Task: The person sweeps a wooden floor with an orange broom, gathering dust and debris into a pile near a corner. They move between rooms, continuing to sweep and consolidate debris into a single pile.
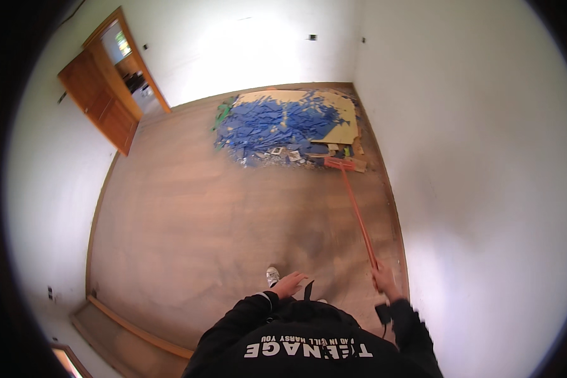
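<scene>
My right hand (384, 279) grips the end of a long reddish broom handle (356, 208), close to the right wall. At the far end, the broom head (339, 163) meets the front right edge of a wide heap of blue scraps (269, 118). Pale sheet boards (344, 127) lie among the scraps, with small rubble (283, 159) along the near side. In front of my body my left hand (290, 284) hovers with its fingers extended and nothing in it. A white shoe (273, 275) shows just beyond that hand.
Dusty wooden flooring (179, 208) stretches between me and the heap. White walls (458, 141) with dark baseboards enclose the room. A wooden door (101, 101) stands ajar at the far left. At the lower left, a wooden rail (141, 328) runs along a recess.
</scene>
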A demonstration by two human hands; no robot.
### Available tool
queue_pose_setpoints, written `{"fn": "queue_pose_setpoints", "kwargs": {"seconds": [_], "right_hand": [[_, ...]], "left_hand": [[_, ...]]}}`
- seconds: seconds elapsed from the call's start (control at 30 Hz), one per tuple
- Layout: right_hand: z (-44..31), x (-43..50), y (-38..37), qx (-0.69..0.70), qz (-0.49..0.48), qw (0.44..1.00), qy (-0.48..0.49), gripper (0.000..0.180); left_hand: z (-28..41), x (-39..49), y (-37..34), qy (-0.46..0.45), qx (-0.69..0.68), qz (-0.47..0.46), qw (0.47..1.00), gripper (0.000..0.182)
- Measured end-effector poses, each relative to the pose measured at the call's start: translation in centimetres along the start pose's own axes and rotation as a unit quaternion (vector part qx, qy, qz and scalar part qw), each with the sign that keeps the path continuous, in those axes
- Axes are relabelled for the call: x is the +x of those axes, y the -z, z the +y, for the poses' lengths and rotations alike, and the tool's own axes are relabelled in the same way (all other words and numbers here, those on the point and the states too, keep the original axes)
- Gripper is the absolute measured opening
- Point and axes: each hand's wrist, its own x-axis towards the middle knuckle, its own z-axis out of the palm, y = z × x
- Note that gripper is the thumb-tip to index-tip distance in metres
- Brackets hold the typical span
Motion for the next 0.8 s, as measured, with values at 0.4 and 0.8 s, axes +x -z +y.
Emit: {"fn": "queue_pose_setpoints", "kwargs": {"seconds": [0.4,0.8], "right_hand": [[11.2,-12.5,4.0,-0.232,-0.021,0.972,0.029,0.062],[-4.6,-7.6,-2.1,-0.307,-0.206,0.926,0.074,0.048]], "left_hand": [[-1.8,5.3,-3.3,-0.052,0.019,-0.071,0.996,0.042],[-4.0,5.1,3.5,-0.086,0.169,0.149,0.970,0.066]]}}
